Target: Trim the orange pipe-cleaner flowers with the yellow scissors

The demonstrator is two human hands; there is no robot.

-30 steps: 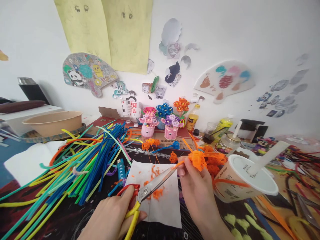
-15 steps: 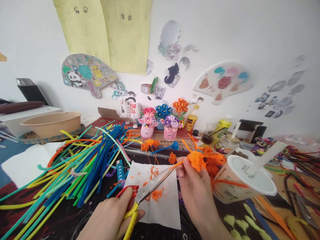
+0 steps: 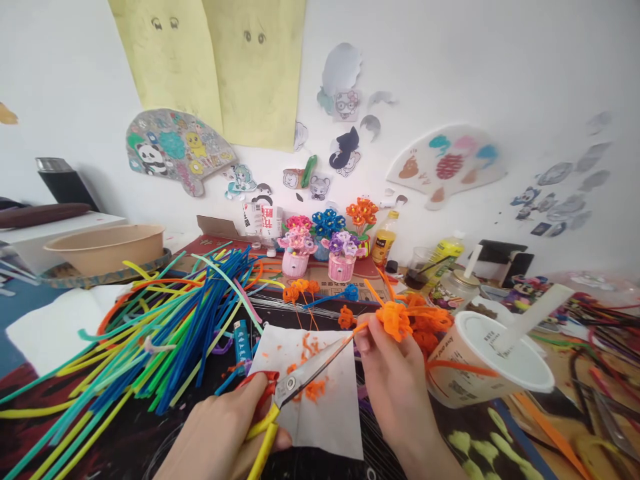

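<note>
My left hand (image 3: 227, 427) is closed around the red and yellow handles of a pair of scissors (image 3: 291, 385). The blades point up and to the right, nearly together, with their tips at an orange pipe cleaner end beside my right fingers. Between the thumb and fingers of my right hand (image 3: 393, 383) is an orange pipe cleaner flower (image 3: 395, 321), its stem end reaching left to the blades. Under the scissors lies a white paper sheet (image 3: 337, 427) scattered with orange fuzz clippings (image 3: 315, 390). More orange pipe cleaner pieces (image 3: 433, 320) sit just behind my right hand.
A large bundle of coloured pipe cleaners (image 3: 200, 327) spreads at the left, near a blue lighter (image 3: 241, 341). A lidded paper cup (image 3: 463, 387) with a wide straw stands close by my right hand. Potted pipe cleaner flowers (image 3: 341, 267) and a drink bottle (image 3: 385, 240) stand at the back.
The whole view has shifted very slightly. Both hands, the scissors and the orange flower keep nearly the same pose.
</note>
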